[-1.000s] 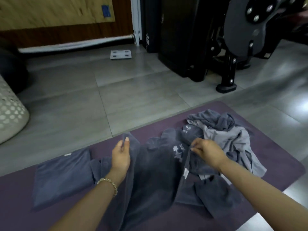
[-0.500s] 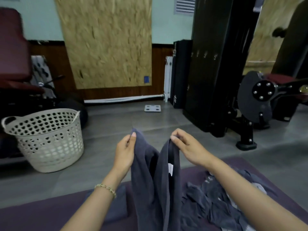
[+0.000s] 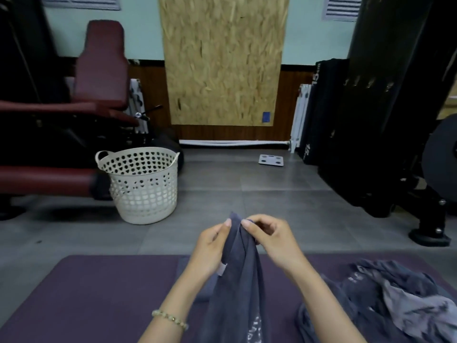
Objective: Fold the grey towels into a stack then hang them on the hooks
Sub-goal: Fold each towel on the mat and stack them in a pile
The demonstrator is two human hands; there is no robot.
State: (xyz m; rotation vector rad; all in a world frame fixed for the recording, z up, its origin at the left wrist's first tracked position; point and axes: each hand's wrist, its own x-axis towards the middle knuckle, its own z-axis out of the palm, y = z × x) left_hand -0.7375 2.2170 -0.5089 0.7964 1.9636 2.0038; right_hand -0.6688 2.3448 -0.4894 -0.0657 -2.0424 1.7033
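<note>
- I'm seeing the hands coming together: left hand (image 3: 210,246) and right hand (image 3: 269,241) are pinching the towel (image 3: 237,280) corners side by side, where they were apart half a second ago.
- Towel is hanging over the mat (image 3: 99,293), and it looks to be folding in half.
- Pile (image 3: 385,293) is waiting on the right, unfolded.
</note>
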